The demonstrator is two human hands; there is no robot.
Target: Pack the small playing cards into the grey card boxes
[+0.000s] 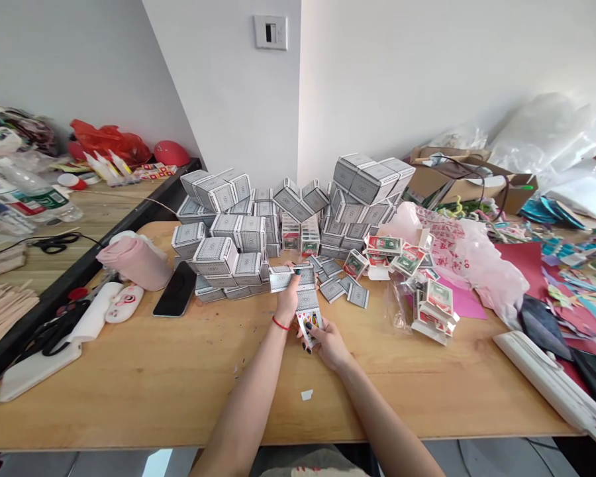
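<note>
My left hand (289, 299) is closed on a folded structure of playing cards (281, 281) with grey patterned backs, thumb on top. Below it, my right hand (329, 341) pinches playing cards (310, 323) whose printed faces show a court figure and red hearts. The two groups of cards meet or overlap between my hands; whether they are joined I cannot tell. Just beyond stand stacked blocks (251, 232) built of the same cards, at left and right. Loose cards (353, 293) lie to the right of my hands.
Opened card boxes (434, 305) and a pink plastic bag (469, 248) lie to the right. A black phone (175, 290), a pink roll (134, 260) and a white glue gun (44, 371) are at left. A white case (551, 377) sits at the right edge. A paper scrap (306, 395) lies in front.
</note>
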